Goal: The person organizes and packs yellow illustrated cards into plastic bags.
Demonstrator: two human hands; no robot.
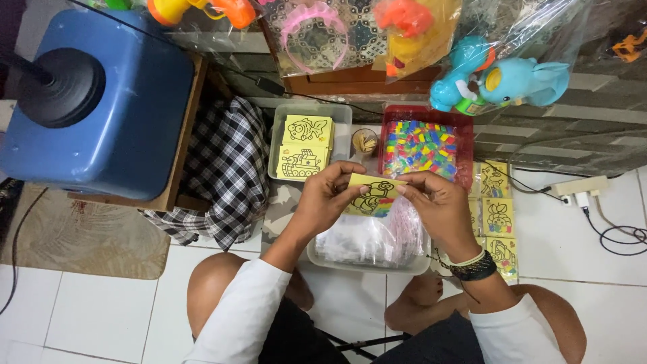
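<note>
Both of my hands hold one small yellow picture card [375, 196] with a black outline drawing, partly coloured. My left hand [325, 197] grips its left edge and my right hand [435, 203] grips its right edge. The card hovers over a clear tray of small plastic bags [377, 239]. Behind it, a grey tray [342, 114] holds two yellow cards with a fish and a ship. A red tray [464, 128] is filled with many small coloured packets.
Finished coloured cards [497, 216] lie in a column on the white tiled floor at right. A small cup of sticks [364, 141] stands between the trays. A blue tub [101, 101], checked cloth [226, 168], bagged toys [499, 77] and a power strip [579, 189] surround the spot.
</note>
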